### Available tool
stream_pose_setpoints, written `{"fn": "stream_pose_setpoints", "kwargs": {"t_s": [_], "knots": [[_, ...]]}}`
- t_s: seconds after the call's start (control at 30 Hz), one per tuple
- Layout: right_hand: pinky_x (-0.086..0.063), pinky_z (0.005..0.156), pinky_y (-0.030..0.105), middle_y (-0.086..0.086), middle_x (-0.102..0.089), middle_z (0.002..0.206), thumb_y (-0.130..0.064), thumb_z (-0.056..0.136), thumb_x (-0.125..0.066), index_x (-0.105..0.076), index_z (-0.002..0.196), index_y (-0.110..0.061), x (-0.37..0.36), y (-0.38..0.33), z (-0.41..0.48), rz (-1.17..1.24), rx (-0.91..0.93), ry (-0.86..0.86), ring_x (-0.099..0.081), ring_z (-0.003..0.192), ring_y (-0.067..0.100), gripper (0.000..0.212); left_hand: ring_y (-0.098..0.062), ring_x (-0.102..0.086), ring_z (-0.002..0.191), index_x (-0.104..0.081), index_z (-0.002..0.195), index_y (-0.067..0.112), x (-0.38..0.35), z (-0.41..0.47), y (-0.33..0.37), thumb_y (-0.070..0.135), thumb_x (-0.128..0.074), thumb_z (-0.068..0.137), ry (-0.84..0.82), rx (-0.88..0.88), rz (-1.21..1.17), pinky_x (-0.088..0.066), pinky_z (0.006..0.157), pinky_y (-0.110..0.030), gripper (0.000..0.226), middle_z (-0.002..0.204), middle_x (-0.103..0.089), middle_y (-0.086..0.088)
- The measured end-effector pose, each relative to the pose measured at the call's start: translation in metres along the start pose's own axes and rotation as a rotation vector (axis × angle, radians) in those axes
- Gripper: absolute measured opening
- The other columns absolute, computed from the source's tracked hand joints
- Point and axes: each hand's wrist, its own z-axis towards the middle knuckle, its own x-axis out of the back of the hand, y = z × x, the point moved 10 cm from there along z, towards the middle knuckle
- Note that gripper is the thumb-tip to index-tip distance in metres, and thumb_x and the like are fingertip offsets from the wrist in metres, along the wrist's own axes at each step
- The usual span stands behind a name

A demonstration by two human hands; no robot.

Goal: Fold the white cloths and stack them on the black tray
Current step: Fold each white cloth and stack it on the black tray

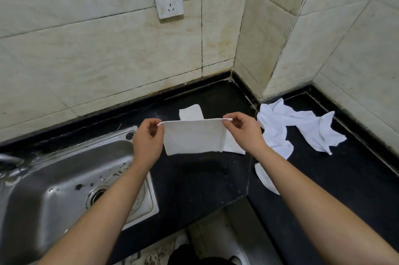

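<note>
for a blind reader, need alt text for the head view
A left hand and right hand pinch the top corners of a white rectangular cloth over a black counter. Crumpled white cloths lie at right, a steel sink at left.

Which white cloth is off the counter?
The flat cloth hanging between the left hand and right hand, pinched by its top corners; the others lie on the counter.
</note>
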Motion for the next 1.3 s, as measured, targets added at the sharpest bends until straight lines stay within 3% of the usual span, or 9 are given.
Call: {"fn": "stream_pose_setpoints", "kwargs": {"t_s": [0.23, 0.33, 0.43, 0.57, 0.73, 0.83, 0.97, 1.13, 1.3], "knots": [[-0.044, 0.074, 0.006, -0.011, -0.069, 0.102, -0.021, 0.090, -0.066, -0.073, 0.099, -0.027, -0.027, 0.053, -0.050, -0.206, -0.005, -0.172, -0.064, 0.087, 0.001, 0.013, -0.007, -0.056, 0.076, -0.062, 0.101, 0.018, -0.016, -0.060, -0.033, 0.013, -0.063, 0.090, -0.167, -0.181, 0.299, -0.043, 0.066, -0.018, 0.012, 0.094, -0.060, 0.008], [-0.049, 0.087, 0.021, -0.003, -0.067, 0.113, -0.017, 0.091, -0.063, -0.072, 0.107, -0.021, -0.061, 0.100, -0.090, -0.430, 0.028, -0.379, -0.065, 0.097, 0.013, 0.018, -0.018, -0.058, 0.083, -0.059, 0.096, 0.017, -0.044, -0.111, -0.080, 0.008, -0.062, 0.083, -0.391, -0.284, 0.514, -0.050, 0.068, -0.031, 0.016, 0.095, -0.062, 0.002], [-0.049, 0.094, 0.033, 0.000, -0.062, 0.122, -0.018, 0.095, -0.057, -0.068, 0.112, -0.019, -0.091, 0.145, -0.134, -0.593, -0.021, -0.620, -0.062, 0.109, 0.021, 0.021, -0.021, -0.057, 0.074, -0.058, 0.084, 0.017, -0.065, -0.161, -0.123, 0.005, -0.071, 0.067, -0.620, -0.347, 0.662, -0.050, 0.055, -0.035, 0.025, 0.082, -0.061, 0.002], [-0.050, 0.094, 0.036, 0.002, -0.065, 0.121, -0.014, 0.091, -0.056, -0.072, 0.108, -0.015, -0.099, 0.161, -0.164, -0.604, 0.034, -0.619, -0.059, 0.113, 0.023, 0.023, -0.015, -0.053, 0.064, -0.059, 0.074, 0.020, -0.068, -0.203, -0.147, 0.001, -0.080, 0.054, -0.769, -0.377, 0.707, -0.042, 0.045, -0.027, 0.035, 0.074, -0.060, 0.007], [-0.054, 0.085, 0.035, 0.001, -0.071, 0.105, -0.019, 0.092, -0.064, -0.073, 0.107, -0.017, -0.093, 0.157, -0.147, -0.506, -0.030, -0.567, -0.066, 0.093, 0.017, 0.018, -0.009, -0.056, 0.075, -0.065, 0.091, 0.020, -0.054, -0.179, -0.162, 0.016, -0.064, 0.089, -0.699, -0.068, 0.538, -0.042, 0.058, -0.023, 0.005, 0.081, -0.064, 0.008], [-0.055, 0.083, 0.031, -0.005, -0.071, 0.092, -0.026, 0.090, -0.070, -0.073, 0.105, -0.023, -0.080, 0.164, -0.120, -0.346, -0.242, -0.390, -0.067, 0.085, 0.014, 0.015, -0.007, -0.061, 0.077, -0.066, 0.095, 0.019, -0.044, -0.142, -0.178, 0.018, -0.066, 0.092, -0.490, 0.280, 0.320, -0.043, 0.065, -0.018, 0.003, 0.084, -0.066, 0.007], [-0.055, 0.090, 0.030, -0.008, -0.071, 0.087, -0.027, 0.084, -0.079, -0.073, 0.095, -0.028, -0.080, 0.173, -0.084, -0.087, -0.474, -0.176, -0.068, 0.086, 0.012, 0.012, -0.017, -0.064, 0.091, -0.066, 0.104, 0.011, -0.049, -0.107, -0.198, 0.014, -0.069, 0.090, -0.274, 0.603, 0.044, -0.050, 0.081, -0.027, 0.015, 0.098, -0.068, -0.003], [-0.054, 0.097, 0.033, -0.009, -0.073, 0.092, -0.033, 0.084, -0.078, -0.072, 0.092, -0.029, -0.094, 0.187, -0.045, 0.005, -0.583, -0.067, -0.069, 0.093, 0.011, 0.011, -0.015, -0.064, 0.090, -0.068, 0.103, 0.012, -0.064, -0.078, -0.211, 0.014, -0.068, 0.091, -0.143, 0.697, -0.066, -0.050, 0.082, -0.026, 0.013, 0.100, -0.069, -0.004], [-0.049, 0.092, 0.024, -0.006, -0.071, 0.095, -0.037, 0.088, -0.073, -0.074, 0.103, -0.024, -0.103, 0.193, -0.028, -0.073, -0.605, -0.052, -0.064, 0.093, 0.010, 0.020, -0.015, -0.065, 0.091, -0.070, 0.104, 0.014, -0.066, -0.060, -0.223, 0.017, -0.067, 0.091, -0.060, 0.690, 0.003, -0.050, 0.083, -0.025, 0.014, 0.096, -0.068, 0.000]]}}
